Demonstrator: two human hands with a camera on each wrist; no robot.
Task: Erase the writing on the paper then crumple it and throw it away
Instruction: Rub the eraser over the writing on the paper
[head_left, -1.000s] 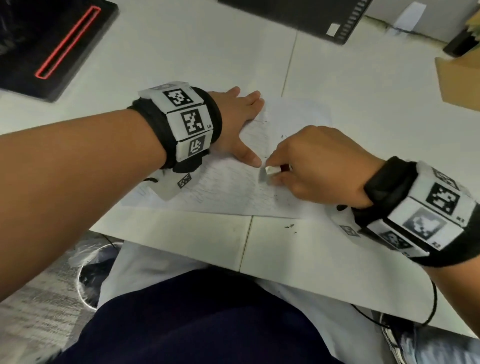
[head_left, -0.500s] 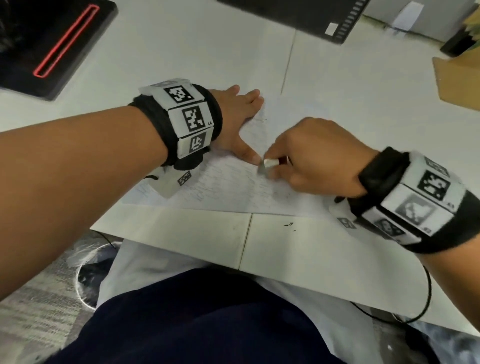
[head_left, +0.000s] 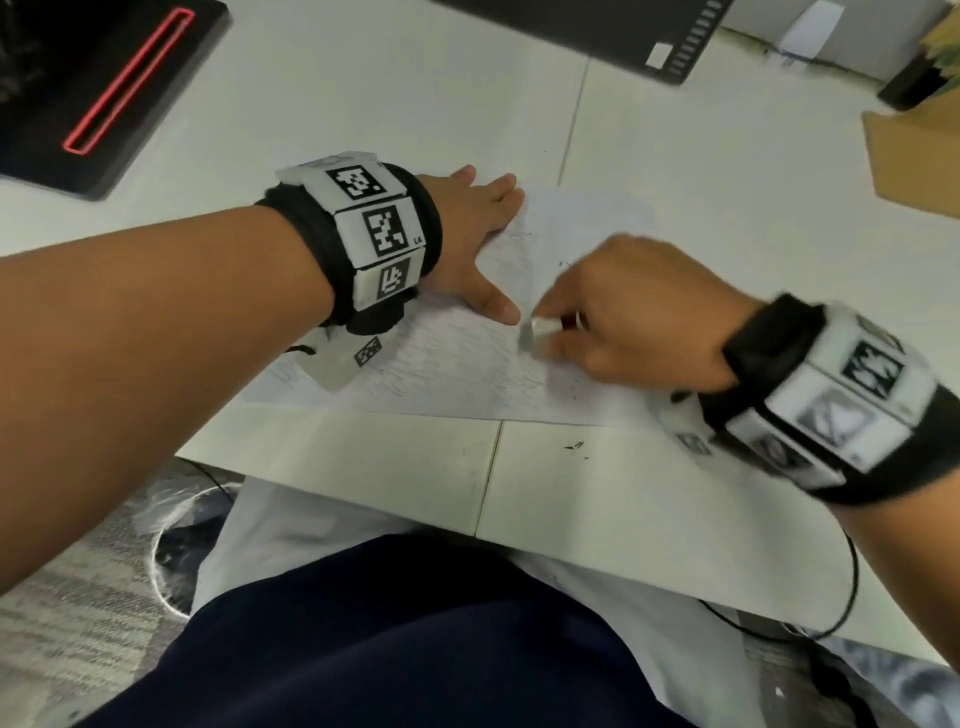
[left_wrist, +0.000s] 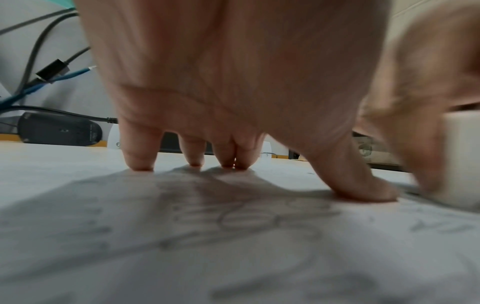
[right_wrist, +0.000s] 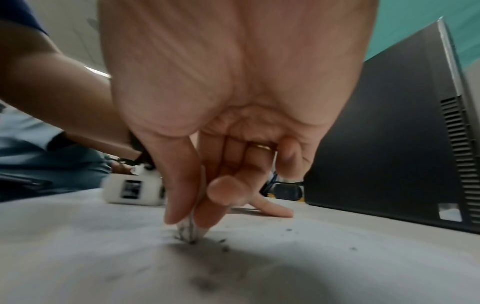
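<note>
A white sheet of paper (head_left: 467, 374) with faint pencil writing lies flat on the white table (head_left: 363, 104). My left hand (head_left: 478, 244) lies spread on the paper's upper left part, fingers straight, fingertips (left_wrist: 140, 164) and thumb pressing down. My right hand (head_left: 623, 312) pinches a small white eraser (head_left: 537, 332) between thumb and fingers, and its grey-smeared tip (right_wrist: 191, 231) touches the paper just right of the left thumb. In the left wrist view the eraser (left_wrist: 459, 156) shows as a blurred white block at the right edge. Dark eraser crumbs (right_wrist: 223, 244) lie around the tip.
A black device with a red outlined slot (head_left: 104, 88) lies at the far left. A dark computer case (head_left: 597, 31) lies at the back, a brown cardboard box (head_left: 914, 161) at the right. A bin with a plastic liner (head_left: 176, 545) stands on the floor by my left knee.
My right hand has slid the eraser slightly up and left across the paper and is now blurred with motion. The left hand has stayed pressed on the sheet.
</note>
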